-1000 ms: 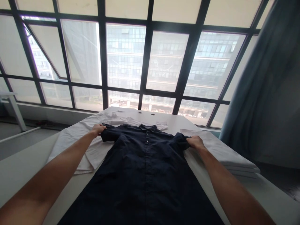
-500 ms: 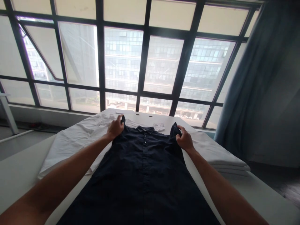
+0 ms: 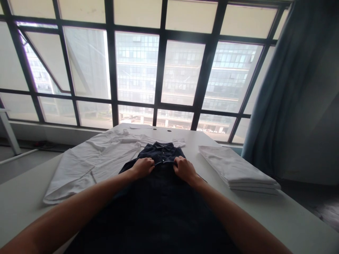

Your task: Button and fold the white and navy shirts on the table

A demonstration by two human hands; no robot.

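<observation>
Head view: dark shirt (image 3: 159, 201) on the tabletop (image 3: 29, 199), collar (image 3: 163, 145) at far end. Left grip (image 3: 144, 167) and right grip (image 3: 184, 170) both closed on its chest cloth. White stack (image 3: 238, 165) already folded; white garment (image 3: 106, 151) spread, rumpled. Dark shirt looks barely begun: drawn up at chest, no finished fold.

Daylight pours through a grid of dark-framed windows (image 3: 136, 70) as I stand in the room, the upper panes (image 3: 137, 12) cream-toned and one sash (image 3: 49, 60) at left tilted open. Outside rises a glass-fronted building (image 3: 230, 79), washed pale by glare. A blue-grey curtain (image 3: 272, 102) hangs at right beside a shadowed wall (image 3: 315, 141). Below the glass runs a low wall (image 3: 53, 135); a white counter (image 3: 190, 135) reaches toward the windows, two dark round holes (image 3: 168, 131) near its far edge. At left, a white furniture leg (image 3: 10, 134) stands on grey floor (image 3: 6, 151).
</observation>
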